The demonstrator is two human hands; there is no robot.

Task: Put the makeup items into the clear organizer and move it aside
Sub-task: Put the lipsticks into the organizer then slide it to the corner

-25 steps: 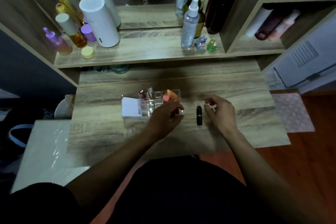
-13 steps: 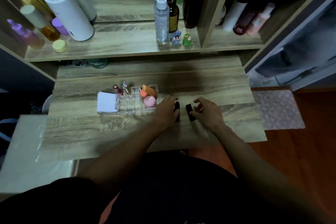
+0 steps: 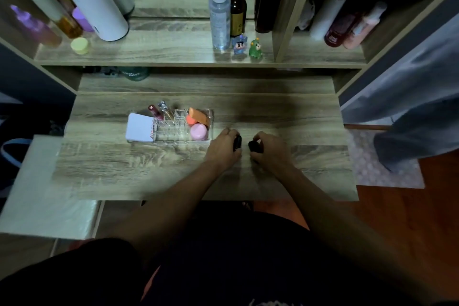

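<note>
The clear organizer (image 3: 173, 138) sits mid-table on the wooden desk (image 3: 149, 169). It holds a white square case (image 3: 140, 127), two lip tubes (image 3: 159, 109), an orange sponge (image 3: 198, 117) and a pink round puff (image 3: 198, 131). Just right of it, my left hand (image 3: 222, 150) is closed on a small black lipstick piece (image 3: 237, 143). My right hand (image 3: 272, 153) pinches a second black piece (image 3: 254, 146) a few centimetres away. Both pieces are low over the table; the fingers hide most of each.
Above the desk, a shelf (image 3: 161, 54) carries a white cylinder (image 3: 94, 5), coloured bottles, a clear spray bottle (image 3: 219, 12) and two small figurines (image 3: 247, 47). A side cubby at right holds more bottles (image 3: 347, 27). A white surface (image 3: 37, 189) adjoins the desk's left.
My left hand left the organizer and moved right to the black lipstick. My right hand closed in on it too. One black item on the table now shows as two pieces, one in each hand.
</note>
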